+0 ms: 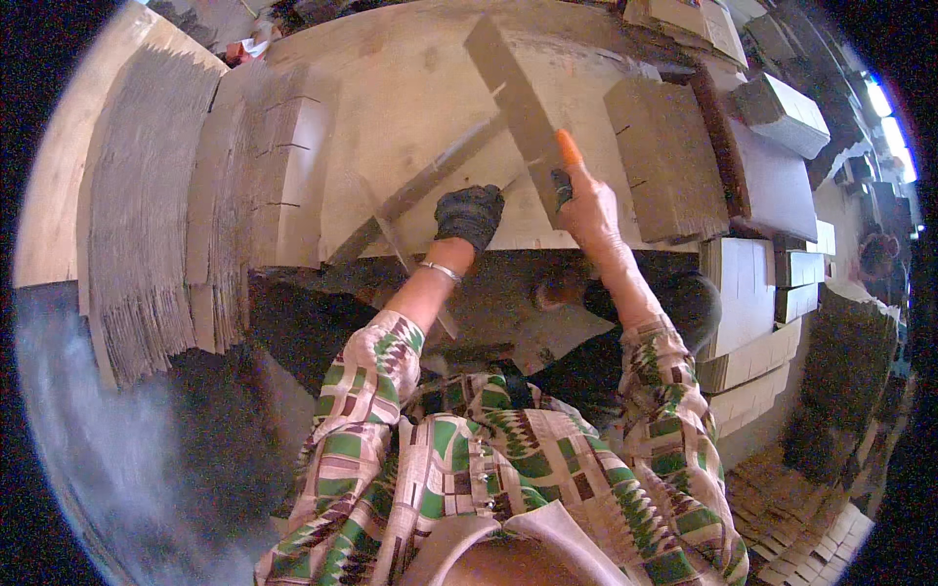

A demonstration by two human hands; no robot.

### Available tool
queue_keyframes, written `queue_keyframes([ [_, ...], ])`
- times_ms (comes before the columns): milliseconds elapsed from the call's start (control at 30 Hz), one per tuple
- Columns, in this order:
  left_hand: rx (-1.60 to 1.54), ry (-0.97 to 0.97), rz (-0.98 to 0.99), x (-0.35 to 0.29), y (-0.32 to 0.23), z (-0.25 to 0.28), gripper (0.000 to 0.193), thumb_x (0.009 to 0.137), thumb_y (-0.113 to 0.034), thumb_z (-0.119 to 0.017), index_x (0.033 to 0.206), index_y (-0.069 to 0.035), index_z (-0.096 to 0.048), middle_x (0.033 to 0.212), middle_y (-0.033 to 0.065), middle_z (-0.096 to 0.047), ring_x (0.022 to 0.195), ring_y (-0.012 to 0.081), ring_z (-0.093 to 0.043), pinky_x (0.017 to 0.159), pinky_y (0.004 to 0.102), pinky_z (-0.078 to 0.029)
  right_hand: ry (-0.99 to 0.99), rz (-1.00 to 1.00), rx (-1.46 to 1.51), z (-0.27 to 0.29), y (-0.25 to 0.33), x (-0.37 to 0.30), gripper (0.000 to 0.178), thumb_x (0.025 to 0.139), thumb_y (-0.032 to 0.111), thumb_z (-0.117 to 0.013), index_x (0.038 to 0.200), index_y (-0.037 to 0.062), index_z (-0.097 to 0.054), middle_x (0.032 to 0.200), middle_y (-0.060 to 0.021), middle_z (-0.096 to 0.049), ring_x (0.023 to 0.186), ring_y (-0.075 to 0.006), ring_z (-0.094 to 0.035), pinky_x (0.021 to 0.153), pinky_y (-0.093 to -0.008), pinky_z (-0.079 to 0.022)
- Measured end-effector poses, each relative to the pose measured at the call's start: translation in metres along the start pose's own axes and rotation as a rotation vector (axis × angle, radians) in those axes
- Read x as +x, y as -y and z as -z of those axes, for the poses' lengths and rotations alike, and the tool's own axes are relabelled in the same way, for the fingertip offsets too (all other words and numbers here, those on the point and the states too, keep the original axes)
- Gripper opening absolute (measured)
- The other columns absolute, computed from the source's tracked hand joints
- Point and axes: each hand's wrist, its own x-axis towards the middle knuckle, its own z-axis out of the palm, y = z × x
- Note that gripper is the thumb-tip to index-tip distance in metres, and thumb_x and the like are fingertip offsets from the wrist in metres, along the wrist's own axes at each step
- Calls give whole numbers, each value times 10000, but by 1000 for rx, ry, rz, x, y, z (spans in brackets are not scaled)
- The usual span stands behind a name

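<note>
My right hand (pixel 589 207), with an orange cover on the index finger and a dark one on the thumb, grips the lower end of a long slotted cardboard strip (pixel 516 93). The strip slants up and left over the table. My left hand (pixel 469 217), in a black glove, is closed just left of it; what its fingers hold is hidden. Beside the glove, a second cardboard strip (pixel 435 174) runs diagonally, its upper end near the held strip. A thinner strip (pixel 391 234) crosses it and passes by my left wrist, beyond the table's front edge.
Stacks of slotted cardboard strips (pixel 147 186) stand on the left of the plywood table (pixel 391 88), partly overhanging its front edge. Another stack (pixel 669 156) is on the right, beside a brown box (pixel 767 181). Bundled cardboard pieces (pixel 743 293) are piled at the right.
</note>
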Motion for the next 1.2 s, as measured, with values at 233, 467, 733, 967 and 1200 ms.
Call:
queue_keyframes([
  [233, -124, 258, 56, 2, -11, 26, 271, 944, -263, -514, 1035, -127, -730, 1020, 178, -720, 912, 362, -710, 787, 502, -562, 48, 82, -155, -31, -8, 1, 940, 792, 26, -636, 1577, 289, -191, 817, -220, -702, 742, -440, -679, 641, -539, -525],
  [467, -15, -482, 225, 29, 32, 32, 389, 923, -407, -575, 1192, -143, -670, 1165, 147, -696, 1084, 340, -664, 929, 482, -504, -34, 142, -48, -39, -18, -13, 877, 829, 95, -661, 1567, 306, -236, 760, -212, -694, 653, -429, -668, 575, -536, -515],
  [733, -173, 116, 426, 51, 62, 23, 353, 941, -355, -459, 1082, -189, -736, 1141, 126, -706, 1051, 353, -684, 902, 482, -545, 34, 125, -96, -39, -14, -22, 894, 802, 39, -640, 1566, 295, -252, 803, -202, -698, 725, -422, -674, 630, -517, -520],
  [967, -203, 115, 447, 52, 58, 28, 371, 933, -392, -465, 1098, -184, -724, 1151, 135, -699, 1073, 381, -662, 906, 495, -531, 340, -28, -348, -52, 1, 6, 968, 761, -1, -635, 1579, 293, -210, 858, -209, -707, 815, -413, -689, 723, -508, -544],
  [1200, -194, -172, 283, 29, 66, 27, 519, 912, -456, -595, 1260, -73, -633, 1183, 219, -667, 1095, 409, -631, 942, 476, -505, 184, 11, -270, -30, -27, 6, 900, 786, 64, -670, 1565, 210, -245, 1057, -231, -680, 1009, -407, -656, 847, -501, -525],
])
